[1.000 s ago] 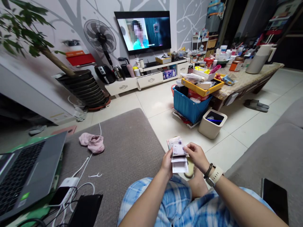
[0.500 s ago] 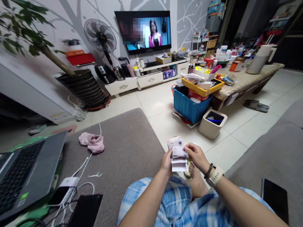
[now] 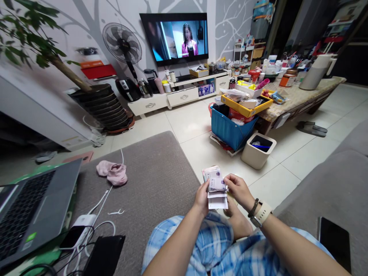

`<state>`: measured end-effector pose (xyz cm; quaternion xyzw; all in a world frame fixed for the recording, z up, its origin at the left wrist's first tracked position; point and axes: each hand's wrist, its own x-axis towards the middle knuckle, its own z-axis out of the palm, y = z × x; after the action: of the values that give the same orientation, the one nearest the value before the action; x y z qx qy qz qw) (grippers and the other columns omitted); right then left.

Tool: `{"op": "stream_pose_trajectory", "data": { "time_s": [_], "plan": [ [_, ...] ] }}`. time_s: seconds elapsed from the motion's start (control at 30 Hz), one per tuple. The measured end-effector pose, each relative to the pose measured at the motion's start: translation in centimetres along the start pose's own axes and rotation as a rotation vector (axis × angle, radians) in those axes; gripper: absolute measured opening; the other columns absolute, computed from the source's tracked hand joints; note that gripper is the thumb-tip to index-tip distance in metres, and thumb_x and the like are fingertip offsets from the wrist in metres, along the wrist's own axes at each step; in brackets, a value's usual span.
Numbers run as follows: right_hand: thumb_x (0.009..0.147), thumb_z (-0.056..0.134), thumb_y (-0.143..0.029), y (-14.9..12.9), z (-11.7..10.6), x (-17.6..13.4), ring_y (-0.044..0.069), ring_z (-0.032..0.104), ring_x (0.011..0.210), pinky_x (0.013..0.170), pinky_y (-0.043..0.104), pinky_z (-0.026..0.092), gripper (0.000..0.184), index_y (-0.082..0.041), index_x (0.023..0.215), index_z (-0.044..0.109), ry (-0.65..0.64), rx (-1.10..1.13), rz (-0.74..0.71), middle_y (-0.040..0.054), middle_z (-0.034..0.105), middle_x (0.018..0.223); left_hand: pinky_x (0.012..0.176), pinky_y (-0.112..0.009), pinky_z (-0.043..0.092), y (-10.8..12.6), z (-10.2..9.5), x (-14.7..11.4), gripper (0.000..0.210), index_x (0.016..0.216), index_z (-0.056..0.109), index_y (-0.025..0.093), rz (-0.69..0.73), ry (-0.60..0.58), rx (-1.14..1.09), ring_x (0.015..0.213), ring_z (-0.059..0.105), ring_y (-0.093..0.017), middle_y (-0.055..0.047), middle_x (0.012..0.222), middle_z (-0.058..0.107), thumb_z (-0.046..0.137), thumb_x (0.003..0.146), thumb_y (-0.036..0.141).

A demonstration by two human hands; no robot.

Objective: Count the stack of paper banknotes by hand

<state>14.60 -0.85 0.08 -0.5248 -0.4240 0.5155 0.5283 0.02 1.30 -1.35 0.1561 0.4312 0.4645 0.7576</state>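
A stack of pale purple banknotes (image 3: 217, 201) is held above my lap, its lower notes hanging down in overlapping layers. My left hand (image 3: 202, 197) is closed round the left side of the stack, thumb on top. At the upper right edge, my right hand (image 3: 236, 186) pinches a banknote between thumb and fingers; the fingertips partly cover that corner. A watch with a cream strap (image 3: 262, 215) and a dark bracelet are on my right wrist. Below the notes, my bare foot (image 3: 236, 220) shows, partly hidden by the hands.
On the grey couch to the left lie pink socks (image 3: 112, 173), white cables, a black phone-like slab (image 3: 103, 255) and a laptop (image 3: 37, 214). Another phone (image 3: 334, 243) rests at the right. Ahead stand a beige bin (image 3: 258, 153), a blue crate (image 3: 230, 132) and a cluttered table (image 3: 313, 97).
My hands and the banknotes have barely moved. My bare foot has drawn back, so its toes are hidden behind my right hand. The television picture has changed.
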Motion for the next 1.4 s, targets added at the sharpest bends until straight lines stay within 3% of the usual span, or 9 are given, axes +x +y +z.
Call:
{"op": "stream_pose_trajectory", "data": {
  "time_s": [0.17,0.5,0.9,1.1,1.27,1.4],
  "plan": [
    [0.077,0.069,-0.057,0.0,0.0,-0.1,0.011,0.037,0.052,0.051,0.026,0.029,0.040,-0.019,0.070,0.058,-0.014,0.011,0.029,-0.0041,0.049,0.058,0.081,-0.037,0.057,0.0,-0.1,-0.1,0.025,0.096,0.072,0.009,-0.006,-0.001,-0.018,0.080,0.075,-0.027,-0.013,0.088,0.078,0.073,0.081,0.030],
    [0.078,0.066,-0.059,-0.2,0.0,-0.2,0.012,0.040,0.054,0.051,0.026,0.031,0.041,-0.020,0.070,0.056,-0.038,-0.013,0.020,-0.0037,0.048,0.060,0.072,-0.034,0.056,-0.7,0.0,0.5,0.020,0.092,0.072,0.009,-0.007,0.026,-0.035,0.072,0.074,-0.025,-0.011,0.082,0.077,0.071,0.081,0.026],
    [0.074,0.069,-0.064,-0.3,-0.1,-0.1,0.011,0.039,0.051,0.049,0.025,0.031,0.046,-0.021,0.066,0.054,-0.049,0.031,0.056,-0.0046,0.047,0.055,0.079,-0.038,0.059,-0.2,0.5,0.1,0.023,0.097,0.071,0.009,-0.028,0.028,-0.043,0.078,0.076,-0.027,-0.013,0.086,0.078,0.066,0.086,0.028],
    [0.082,0.057,-0.070,-0.2,-0.2,0.0,0.012,0.039,0.047,0.048,0.028,0.031,0.052,-0.020,0.066,0.060,-0.079,-0.024,0.042,0.0007,0.060,0.056,0.077,-0.038,0.058,0.2,0.9,-0.2,0.020,0.091,0.071,0.010,-0.047,0.029,-0.051,0.076,0.076,-0.028,-0.013,0.082,0.077,0.070,0.083,0.028],
    [0.070,0.078,-0.060,1.1,-0.7,0.5,0.014,0.046,0.055,0.054,0.027,0.034,0.045,-0.021,0.066,0.056,0.034,-0.076,0.012,-0.0020,0.056,0.057,0.070,-0.034,0.056,0.3,0.8,-0.5,0.020,0.088,0.070,0.012,-0.009,0.038,0.012,0.070,0.074,-0.026,-0.009,0.073,0.075,0.077,0.074,0.024],
    [0.065,0.082,-0.056,1.8,-0.9,0.8,0.014,0.045,0.056,0.055,0.027,0.034,0.044,-0.021,0.071,0.057,0.122,-0.079,0.040,-0.0036,0.053,0.059,0.061,-0.031,0.053,0.2,0.6,-0.7,0.020,0.086,0.069,0.013,-0.011,0.026,0.057,0.058,0.069,-0.021,-0.007,0.070,0.074,0.078,0.071,0.022]
  ]
}}
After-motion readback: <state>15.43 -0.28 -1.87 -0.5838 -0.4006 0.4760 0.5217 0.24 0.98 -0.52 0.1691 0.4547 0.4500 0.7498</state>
